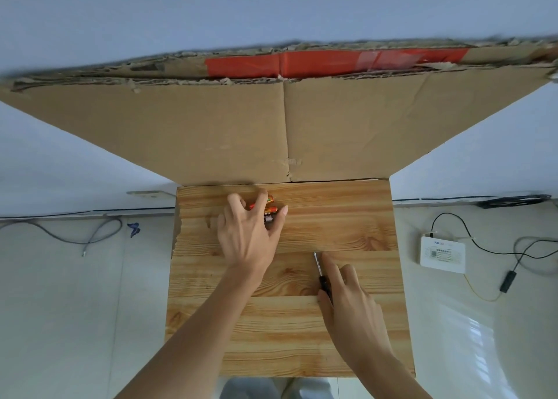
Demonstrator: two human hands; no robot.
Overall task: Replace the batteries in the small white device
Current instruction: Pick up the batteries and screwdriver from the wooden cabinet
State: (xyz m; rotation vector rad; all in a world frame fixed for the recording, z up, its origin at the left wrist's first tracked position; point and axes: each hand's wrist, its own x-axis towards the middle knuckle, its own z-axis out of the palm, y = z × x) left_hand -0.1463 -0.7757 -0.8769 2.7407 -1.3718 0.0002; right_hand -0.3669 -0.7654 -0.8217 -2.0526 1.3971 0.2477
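A head-camera view looks down on a small wooden table (pixel 302 323) with a large sheet of cardboard (pixel 241 132) standing behind it at twelve o'clock. The left hand (pixel 249 238) reaches to the table's far side, at about eleven o'clock, its fingers spread and curled down over a small cluster of orange and black batteries (pixel 268 209); whether it actually grips them is hard to tell, since the palm hides most of them. The right hand (pixel 347 293), at about four o'clock, has its fingers closed around the dark handle of a screwdriver (pixel 319 270), shaft pointing away toward twelve. A white box (pixel 442 255) with cables lies on the floor at three o'clock, well apart from the table.
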